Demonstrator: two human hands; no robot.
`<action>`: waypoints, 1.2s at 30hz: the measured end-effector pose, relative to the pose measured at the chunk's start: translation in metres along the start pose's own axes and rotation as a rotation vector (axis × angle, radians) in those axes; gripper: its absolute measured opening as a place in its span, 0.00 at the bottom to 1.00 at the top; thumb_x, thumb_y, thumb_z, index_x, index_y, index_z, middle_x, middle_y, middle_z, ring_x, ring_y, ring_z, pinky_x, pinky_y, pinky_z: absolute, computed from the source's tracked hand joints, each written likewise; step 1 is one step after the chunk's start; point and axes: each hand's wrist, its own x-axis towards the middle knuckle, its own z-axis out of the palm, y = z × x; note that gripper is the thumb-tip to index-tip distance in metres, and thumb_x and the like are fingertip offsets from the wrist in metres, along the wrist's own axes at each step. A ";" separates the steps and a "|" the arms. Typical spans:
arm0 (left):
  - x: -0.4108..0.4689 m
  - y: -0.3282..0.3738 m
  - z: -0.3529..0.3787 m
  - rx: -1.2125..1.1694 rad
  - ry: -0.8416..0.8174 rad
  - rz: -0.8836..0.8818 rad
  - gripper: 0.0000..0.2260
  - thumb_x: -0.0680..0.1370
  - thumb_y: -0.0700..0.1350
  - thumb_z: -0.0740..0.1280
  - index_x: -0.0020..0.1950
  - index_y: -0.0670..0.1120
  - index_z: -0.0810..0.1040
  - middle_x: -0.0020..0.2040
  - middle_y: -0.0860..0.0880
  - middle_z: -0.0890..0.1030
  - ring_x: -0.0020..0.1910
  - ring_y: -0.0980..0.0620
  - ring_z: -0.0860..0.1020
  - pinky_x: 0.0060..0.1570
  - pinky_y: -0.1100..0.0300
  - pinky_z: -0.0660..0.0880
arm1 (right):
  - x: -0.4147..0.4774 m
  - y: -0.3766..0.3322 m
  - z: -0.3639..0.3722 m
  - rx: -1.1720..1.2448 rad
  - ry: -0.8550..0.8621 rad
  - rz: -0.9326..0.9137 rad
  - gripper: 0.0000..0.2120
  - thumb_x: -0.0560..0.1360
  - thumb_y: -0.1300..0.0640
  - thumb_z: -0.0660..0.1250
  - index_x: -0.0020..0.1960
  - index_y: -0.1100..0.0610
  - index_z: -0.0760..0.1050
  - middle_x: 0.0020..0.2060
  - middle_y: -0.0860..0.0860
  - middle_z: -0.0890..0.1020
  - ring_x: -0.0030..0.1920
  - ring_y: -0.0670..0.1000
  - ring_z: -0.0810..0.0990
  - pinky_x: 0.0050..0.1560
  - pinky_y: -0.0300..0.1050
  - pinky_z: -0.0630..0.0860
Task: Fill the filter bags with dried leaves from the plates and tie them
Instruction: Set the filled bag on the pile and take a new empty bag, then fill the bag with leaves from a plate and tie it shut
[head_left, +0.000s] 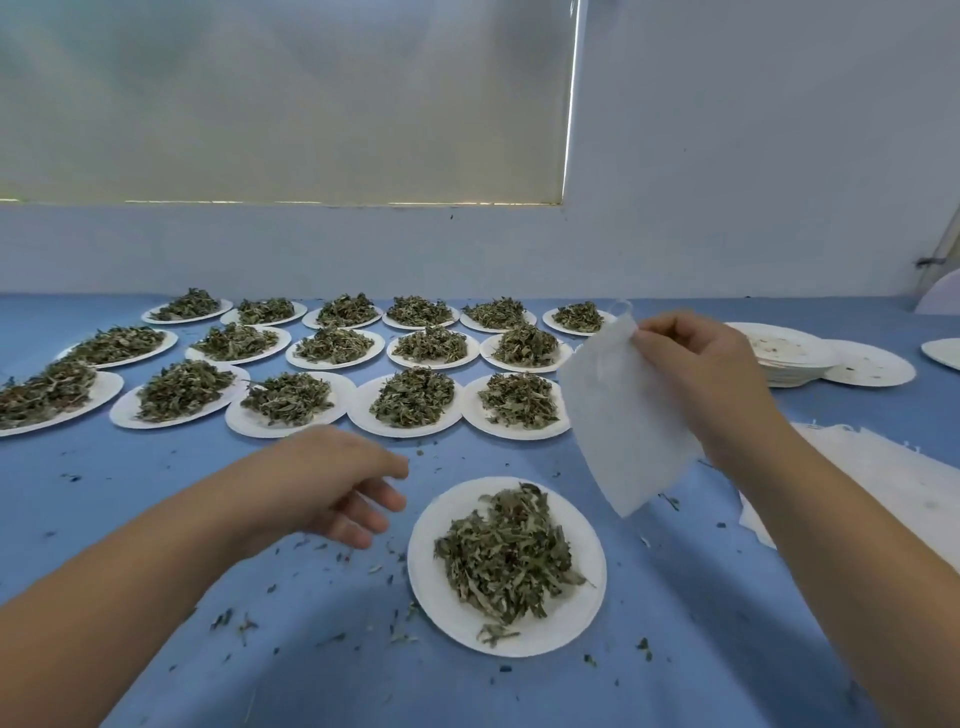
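Observation:
A white paper plate (431, 587) with a heap of dried green leaves (506, 553) lies on the blue tablecloth just in front of me. My right hand (698, 374) holds up an empty white filter bag (618, 415) by its top edge, above and to the right of that plate; the bag hangs flat and its string loops at the top. My left hand (337, 486) hovers to the left of the plate, fingers relaxed and holding nothing.
Several plates of dried leaves (415, 397) stand in three rows across the back of the table. A stack of used empty plates (795, 356) sits at the right rear. Flat filter bags (893, 488) lie at the right. Leaf crumbs dot the tablecloth (156, 467).

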 end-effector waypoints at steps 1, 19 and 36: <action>0.003 0.004 -0.002 -0.042 0.006 0.021 0.11 0.77 0.47 0.68 0.54 0.41 0.80 0.44 0.41 0.85 0.34 0.47 0.81 0.36 0.56 0.80 | 0.000 -0.010 0.009 -0.013 -0.023 -0.045 0.11 0.75 0.55 0.66 0.36 0.45 0.78 0.32 0.38 0.78 0.34 0.42 0.73 0.36 0.40 0.70; 0.032 0.028 -0.006 -0.870 -0.091 0.301 0.25 0.74 0.62 0.66 0.53 0.39 0.78 0.51 0.40 0.82 0.52 0.40 0.82 0.51 0.42 0.79 | -0.010 -0.057 0.136 -0.257 -0.265 -0.585 0.05 0.76 0.59 0.65 0.46 0.54 0.80 0.42 0.47 0.79 0.45 0.46 0.76 0.48 0.46 0.74; 0.038 -0.015 0.004 0.178 0.392 0.773 0.09 0.79 0.47 0.65 0.43 0.59 0.81 0.32 0.57 0.79 0.28 0.62 0.73 0.28 0.72 0.67 | -0.031 0.000 0.124 -0.065 -0.333 -0.176 0.26 0.74 0.53 0.69 0.65 0.32 0.64 0.56 0.38 0.75 0.36 0.43 0.78 0.40 0.30 0.71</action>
